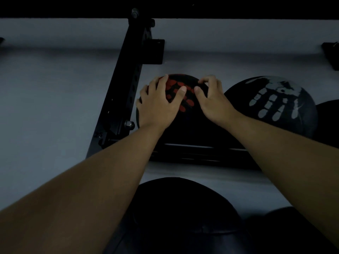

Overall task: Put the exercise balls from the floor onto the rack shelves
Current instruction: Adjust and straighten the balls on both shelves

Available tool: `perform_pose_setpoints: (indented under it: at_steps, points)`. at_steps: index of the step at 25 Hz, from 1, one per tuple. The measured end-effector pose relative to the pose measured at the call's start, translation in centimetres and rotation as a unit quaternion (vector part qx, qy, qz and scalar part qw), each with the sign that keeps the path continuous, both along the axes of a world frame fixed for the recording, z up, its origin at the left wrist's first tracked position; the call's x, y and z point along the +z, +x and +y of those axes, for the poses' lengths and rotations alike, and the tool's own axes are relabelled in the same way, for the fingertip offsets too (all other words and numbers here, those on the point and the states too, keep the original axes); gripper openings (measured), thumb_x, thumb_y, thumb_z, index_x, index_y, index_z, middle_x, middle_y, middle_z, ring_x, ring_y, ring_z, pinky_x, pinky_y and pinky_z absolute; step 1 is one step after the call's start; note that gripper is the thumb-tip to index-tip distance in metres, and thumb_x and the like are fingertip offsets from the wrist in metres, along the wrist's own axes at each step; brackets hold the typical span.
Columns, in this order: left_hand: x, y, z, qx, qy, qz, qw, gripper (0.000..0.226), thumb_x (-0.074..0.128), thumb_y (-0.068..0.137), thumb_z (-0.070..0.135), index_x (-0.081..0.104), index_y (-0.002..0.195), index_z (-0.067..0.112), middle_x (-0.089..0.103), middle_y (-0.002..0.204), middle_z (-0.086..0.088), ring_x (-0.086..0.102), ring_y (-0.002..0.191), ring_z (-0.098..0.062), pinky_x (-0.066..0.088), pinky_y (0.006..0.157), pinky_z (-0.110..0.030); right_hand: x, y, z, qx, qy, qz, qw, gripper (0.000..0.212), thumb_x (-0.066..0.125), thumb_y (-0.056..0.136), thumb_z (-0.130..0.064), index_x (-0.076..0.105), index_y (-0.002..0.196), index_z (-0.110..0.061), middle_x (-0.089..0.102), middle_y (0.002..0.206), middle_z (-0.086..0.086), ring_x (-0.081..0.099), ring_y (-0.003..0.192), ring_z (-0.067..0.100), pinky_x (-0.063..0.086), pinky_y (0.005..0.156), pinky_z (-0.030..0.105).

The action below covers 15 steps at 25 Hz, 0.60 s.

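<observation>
A black exercise ball with a red handprint (185, 123) rests on the rack shelf rails (201, 153). My left hand (159, 103) lies spread over its upper left side. My right hand (212, 99) presses on its upper right, fingertips curled on the top. Both hands touch the ball. Just to its right on the same shelf sits a black ball with a grey handprint (275, 105). A third dark ball (328, 121) shows at the right edge.
The rack's black perforated upright (126, 85) slants up at the left of the balls, with bolts and a bracket. A pale wall lies behind. Below the shelf, large dark round shapes (181, 213) fill the lower middle.
</observation>
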<state>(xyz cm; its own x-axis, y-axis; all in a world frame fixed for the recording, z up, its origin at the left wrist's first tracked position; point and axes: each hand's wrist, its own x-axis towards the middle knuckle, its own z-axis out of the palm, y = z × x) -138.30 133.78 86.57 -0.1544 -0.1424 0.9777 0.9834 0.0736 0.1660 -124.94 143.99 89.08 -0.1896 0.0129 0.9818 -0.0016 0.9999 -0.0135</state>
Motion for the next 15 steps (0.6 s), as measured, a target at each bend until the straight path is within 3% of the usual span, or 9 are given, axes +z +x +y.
perform_pose_setpoints:
  at_steps: [4, 10, 15]
  points:
    - [-0.5, -0.6, -0.4, -0.005, -0.034, 0.021, 0.999, 0.073, 0.040, 0.100, 0.072, 0.032, 0.164, 0.038, 0.027, 0.175, 0.000, 0.019, 0.161, -0.035, 0.018, 0.127, -0.064, -0.5, -0.5, 0.0, -0.019, -0.016, -0.044, 0.999, 0.058, 0.023, 0.113, -0.046, 0.021, 0.169, -0.030, 0.016, 0.177, 0.007, 0.014, 0.164, 0.026, 0.014, 0.130, 0.041]
    - [-0.6, -0.8, -1.3, -0.009, -0.088, 0.028, 0.996, 0.074, 0.037, 0.102, 0.070, 0.022, 0.167, 0.037, 0.017, 0.178, -0.003, 0.010, 0.164, -0.034, 0.011, 0.130, -0.063, -0.2, 0.1, -0.5, -0.029, -0.027, -0.058, 0.998, 0.059, 0.026, 0.112, -0.048, 0.021, 0.168, -0.030, 0.016, 0.177, 0.007, 0.015, 0.163, 0.027, 0.013, 0.130, 0.040]
    - [0.1, 0.0, -2.8, 0.020, -0.170, 0.000, 0.985, 0.078, 0.033, 0.104, 0.068, 0.011, 0.170, 0.033, 0.004, 0.180, -0.008, 0.000, 0.166, -0.036, 0.004, 0.131, -0.061, 0.4, 2.2, -1.4, -0.060, -0.040, -0.131, 0.989, 0.063, 0.031, 0.112, -0.047, 0.015, 0.170, -0.030, 0.013, 0.178, 0.007, 0.020, 0.163, 0.026, 0.017, 0.127, 0.033]
